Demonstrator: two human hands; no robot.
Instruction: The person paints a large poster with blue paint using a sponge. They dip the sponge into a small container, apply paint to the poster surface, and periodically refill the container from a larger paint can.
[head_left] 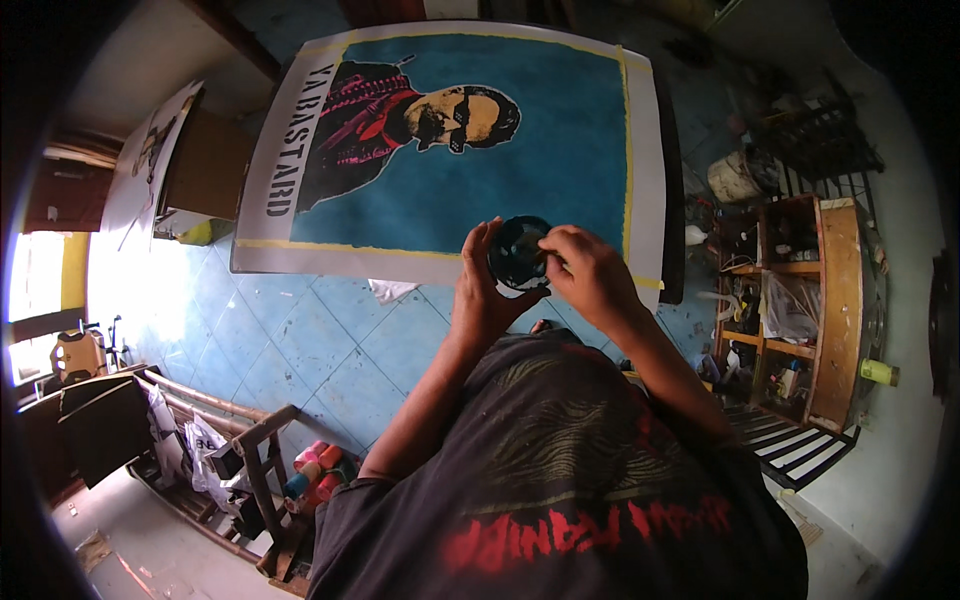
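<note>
My left hand (478,295) is wrapped round a small round cup (515,255) with dark teal paint inside. Over the cup's right rim, my right hand (592,275) has its fingers pinched together and dipping toward the paint. Whatever those fingers hold is too dark and small to make out. Both hands hover at the near edge of a large white sheet (648,150) lying on a board. On the sheet is a painted portrait (400,130), turned sideways, against a teal background (560,130). Strips of yellow tape (365,247) border the teal area, and dark lettering runs down the left margin.
A wooden shelf unit (835,300) full of odds and ends stands at the right, with a paint-stained bucket (740,177) beyond it. Another picture board (150,165) leans at the left. Lower left, colourful containers (318,470) sit beside a wooden frame (265,450) on blue floor tiles (330,340).
</note>
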